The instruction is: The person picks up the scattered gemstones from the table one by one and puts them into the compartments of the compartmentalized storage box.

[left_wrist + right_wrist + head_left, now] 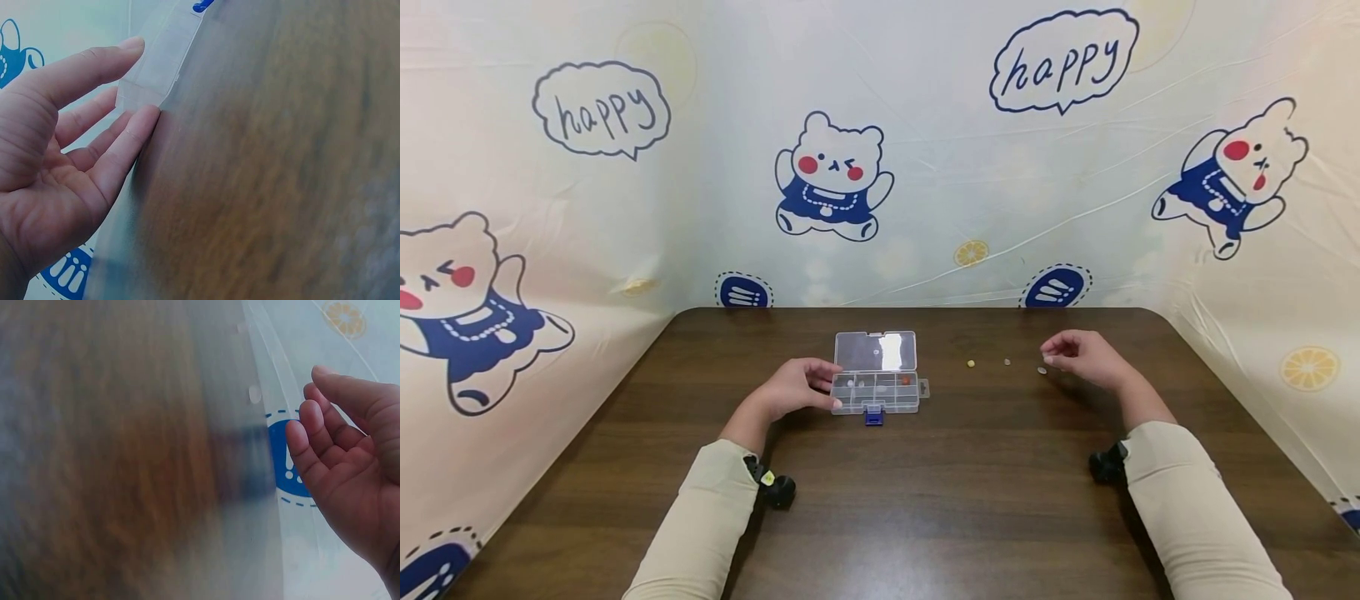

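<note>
On the table stands a clear plastic compartment box (876,392) with its lid (859,352) raised and a blue latch (874,416) at the front. Several compartments hold small pieces, among them an orange one (906,380). My left hand (793,386) holds the box's left end, thumb at the front corner and fingers farther back. The left wrist view shows the fingertips against the box edge. My right hand (1084,357) hovers just above a clear oval piece (1042,371), fingers loosely bent, thumb near the index finger. The right wrist view shows nothing between them.
A yellow piece (971,363) and a small greyish piece (1007,362) lie in a row between the box and my right hand. Behind the brown table (880,508) hangs a printed cloth (940,192), which also runs along both sides.
</note>
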### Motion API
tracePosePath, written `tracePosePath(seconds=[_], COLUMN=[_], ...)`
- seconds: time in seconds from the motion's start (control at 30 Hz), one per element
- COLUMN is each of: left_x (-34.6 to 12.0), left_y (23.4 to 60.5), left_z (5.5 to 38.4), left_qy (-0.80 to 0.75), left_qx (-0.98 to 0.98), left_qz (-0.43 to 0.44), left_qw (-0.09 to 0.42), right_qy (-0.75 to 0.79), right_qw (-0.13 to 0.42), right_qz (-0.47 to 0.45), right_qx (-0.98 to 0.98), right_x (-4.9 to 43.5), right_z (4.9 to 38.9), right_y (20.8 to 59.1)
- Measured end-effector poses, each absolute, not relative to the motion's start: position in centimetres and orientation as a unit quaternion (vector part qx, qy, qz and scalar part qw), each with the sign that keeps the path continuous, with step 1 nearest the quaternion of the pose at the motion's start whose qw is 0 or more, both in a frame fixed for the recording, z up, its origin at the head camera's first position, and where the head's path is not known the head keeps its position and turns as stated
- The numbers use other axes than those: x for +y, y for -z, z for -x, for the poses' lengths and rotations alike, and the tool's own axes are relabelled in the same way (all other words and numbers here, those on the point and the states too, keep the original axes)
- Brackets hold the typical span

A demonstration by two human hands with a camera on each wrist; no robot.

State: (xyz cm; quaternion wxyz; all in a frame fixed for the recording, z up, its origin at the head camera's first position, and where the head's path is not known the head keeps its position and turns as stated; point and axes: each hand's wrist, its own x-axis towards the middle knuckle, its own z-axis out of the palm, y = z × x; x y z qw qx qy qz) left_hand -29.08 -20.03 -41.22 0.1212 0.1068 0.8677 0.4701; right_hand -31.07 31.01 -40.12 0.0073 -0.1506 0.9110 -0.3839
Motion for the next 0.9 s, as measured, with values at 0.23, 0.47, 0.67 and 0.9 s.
tracePosePath(seconds=[0.23, 0.47, 0.67, 0.9], left_x=[-20.0, -20.0, -20.1, -20.0], left_y=[41.3, 41.2, 41.2, 41.1], left_z=[29.1, 29.1, 29.0, 29.0], left_qy=[-0.472, -0.476, -0.478, -0.482], left_qx=[0.866, 0.864, 0.863, 0.861], left_qz=[-0.099, -0.104, -0.106, -0.11], left_qw=[0.127, 0.124, 0.124, 0.124], right_qy=[0.384, 0.395, 0.401, 0.398], right_qw=[0.01, 0.016, 0.011, 0.008], right_qz=[0.158, 0.162, 0.172, 0.177], right_qx=[0.91, 0.904, 0.9, 0.9], right_x=[30.3, 29.8, 29.2, 28.4], right_z=[30.9, 30.5, 30.1, 29.5], right_y=[39.9, 39.7, 39.4, 38.9])
